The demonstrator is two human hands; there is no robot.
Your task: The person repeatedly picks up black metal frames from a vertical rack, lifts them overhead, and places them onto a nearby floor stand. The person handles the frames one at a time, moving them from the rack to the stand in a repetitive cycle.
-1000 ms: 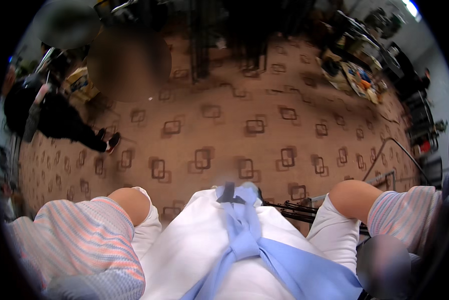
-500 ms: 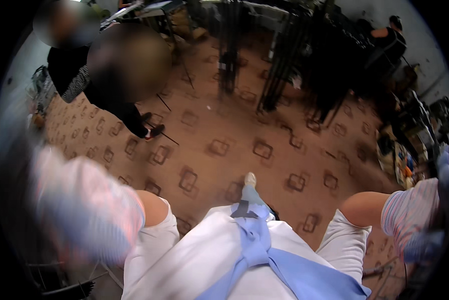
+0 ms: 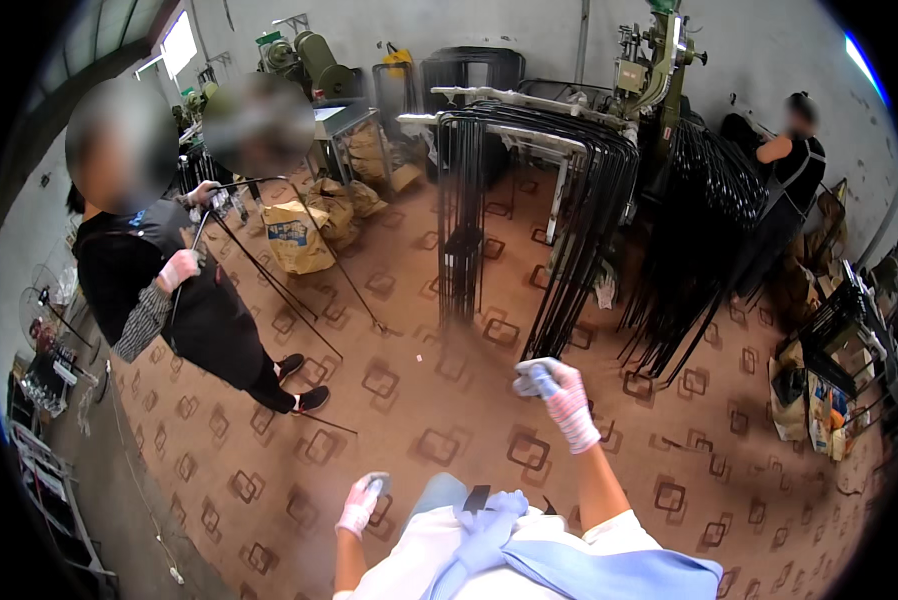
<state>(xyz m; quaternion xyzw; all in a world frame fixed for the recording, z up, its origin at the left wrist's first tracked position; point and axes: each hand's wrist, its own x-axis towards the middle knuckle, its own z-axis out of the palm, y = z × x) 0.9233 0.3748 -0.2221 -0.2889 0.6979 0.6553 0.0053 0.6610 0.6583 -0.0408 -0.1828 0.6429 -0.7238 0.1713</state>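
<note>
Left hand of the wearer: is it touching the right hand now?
Apart. The head view shows the gloved left hand lower and to the left of the gloved right hand, with patterned floor plainly visible between them.

Gloved right hand [image 3: 563, 398] before black frames [image 3: 601, 190]; gloved left hand [image 3: 360, 503] over patterned floor [image 3: 289, 475]

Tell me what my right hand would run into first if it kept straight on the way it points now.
Your right hand would probably meet the hanging black U-shaped frames first, though the depth between is unclear.
</note>
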